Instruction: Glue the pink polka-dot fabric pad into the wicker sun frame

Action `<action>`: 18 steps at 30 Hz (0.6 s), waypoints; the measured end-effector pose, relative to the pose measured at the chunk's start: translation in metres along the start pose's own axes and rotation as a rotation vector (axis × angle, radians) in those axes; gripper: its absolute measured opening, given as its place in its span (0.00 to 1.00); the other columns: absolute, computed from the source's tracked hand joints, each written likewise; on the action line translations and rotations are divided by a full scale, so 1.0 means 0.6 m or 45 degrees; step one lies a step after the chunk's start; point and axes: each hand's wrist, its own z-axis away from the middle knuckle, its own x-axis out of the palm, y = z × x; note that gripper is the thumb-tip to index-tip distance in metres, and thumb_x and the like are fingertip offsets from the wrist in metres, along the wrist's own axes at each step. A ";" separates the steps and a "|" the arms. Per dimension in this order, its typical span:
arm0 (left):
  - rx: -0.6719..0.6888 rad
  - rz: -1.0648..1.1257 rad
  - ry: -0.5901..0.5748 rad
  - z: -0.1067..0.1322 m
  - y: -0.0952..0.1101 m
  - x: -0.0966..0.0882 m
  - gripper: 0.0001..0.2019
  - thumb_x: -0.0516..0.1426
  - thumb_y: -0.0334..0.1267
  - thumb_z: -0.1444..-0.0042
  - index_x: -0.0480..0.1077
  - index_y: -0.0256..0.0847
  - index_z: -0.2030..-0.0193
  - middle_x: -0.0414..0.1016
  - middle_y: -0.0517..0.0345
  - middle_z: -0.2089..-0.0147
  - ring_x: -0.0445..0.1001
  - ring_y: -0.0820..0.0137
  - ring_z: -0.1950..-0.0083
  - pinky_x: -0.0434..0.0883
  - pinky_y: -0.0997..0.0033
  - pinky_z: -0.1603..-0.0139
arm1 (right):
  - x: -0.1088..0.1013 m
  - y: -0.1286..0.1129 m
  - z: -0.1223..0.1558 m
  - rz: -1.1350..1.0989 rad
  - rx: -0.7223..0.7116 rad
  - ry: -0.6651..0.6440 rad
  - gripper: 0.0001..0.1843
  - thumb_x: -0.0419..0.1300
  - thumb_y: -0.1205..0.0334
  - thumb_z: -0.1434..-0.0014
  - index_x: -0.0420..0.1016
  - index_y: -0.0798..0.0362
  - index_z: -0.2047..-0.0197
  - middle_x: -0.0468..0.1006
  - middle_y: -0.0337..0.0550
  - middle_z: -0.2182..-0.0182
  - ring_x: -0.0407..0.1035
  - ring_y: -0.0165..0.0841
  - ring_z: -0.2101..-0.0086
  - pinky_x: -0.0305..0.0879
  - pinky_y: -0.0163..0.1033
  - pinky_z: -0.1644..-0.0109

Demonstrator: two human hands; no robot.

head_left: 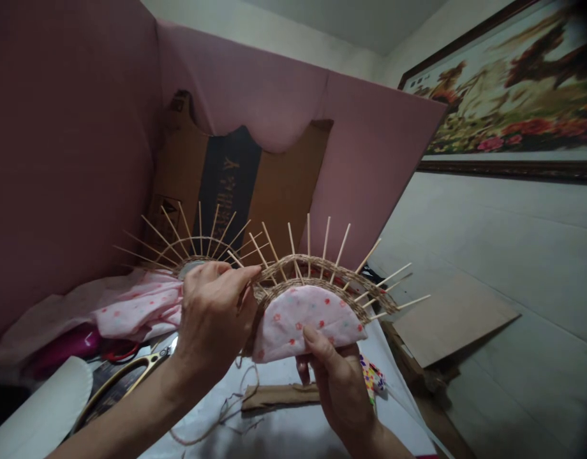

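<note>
In the middle of the view I hold up a half-round piece [317, 312] faced with pink flowered cloth. Thin wooden sticks [309, 239] fan out from its curved edge, and brown twine [298, 260] is woven through them in arched bands. My right hand [339, 382] grips the straight lower edge, thumb on the cloth and fingers behind. My left hand [221, 312] is at the left end of the twine bands with its fingers pinched together, seemingly on the twine; the fingertips are partly hidden. A loose strand of twine [212, 437] trails on the table below.
A second stick fan [200, 239] stands behind, left. Pink flowered cloth [135, 306], scissors [131, 370], a magenta object [73, 344] and a white scallop-edged piece [49, 408] lie at left. A brown strip [279, 396] lies below. Cardboard [288, 185] leans against the pink panel [370, 159].
</note>
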 end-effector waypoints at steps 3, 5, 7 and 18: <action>-0.123 0.120 -0.050 0.001 0.003 -0.003 0.11 0.56 0.28 0.49 0.74 0.39 0.59 0.74 0.52 0.66 0.69 0.59 0.62 0.64 0.54 0.58 | 0.001 0.003 0.001 0.038 -0.013 -0.004 0.09 0.65 0.60 0.48 0.70 0.55 0.72 0.68 0.33 0.82 0.62 0.24 0.83 0.59 0.27 0.84; -0.268 0.242 -0.097 0.002 0.003 -0.005 0.13 0.55 0.29 0.49 0.74 0.41 0.57 0.73 0.52 0.65 0.69 0.60 0.61 0.64 0.55 0.58 | 0.001 0.005 0.002 0.048 -0.017 0.004 0.09 0.65 0.60 0.48 0.70 0.55 0.72 0.68 0.33 0.82 0.62 0.24 0.83 0.60 0.28 0.84; -0.382 0.334 -0.144 0.003 0.003 -0.007 0.15 0.55 0.29 0.50 0.74 0.43 0.56 0.71 0.54 0.64 0.68 0.61 0.60 0.65 0.55 0.57 | 0.001 0.007 0.002 0.046 -0.013 0.008 0.09 0.65 0.60 0.48 0.70 0.55 0.72 0.68 0.33 0.82 0.61 0.24 0.83 0.59 0.28 0.84; -0.484 0.466 -0.150 -0.001 0.002 -0.009 0.11 0.54 0.35 0.47 0.73 0.46 0.58 0.70 0.56 0.63 0.68 0.62 0.58 0.64 0.56 0.54 | 0.001 0.012 0.005 0.039 0.028 -0.004 0.09 0.65 0.59 0.47 0.71 0.55 0.70 0.70 0.34 0.82 0.63 0.25 0.82 0.60 0.28 0.84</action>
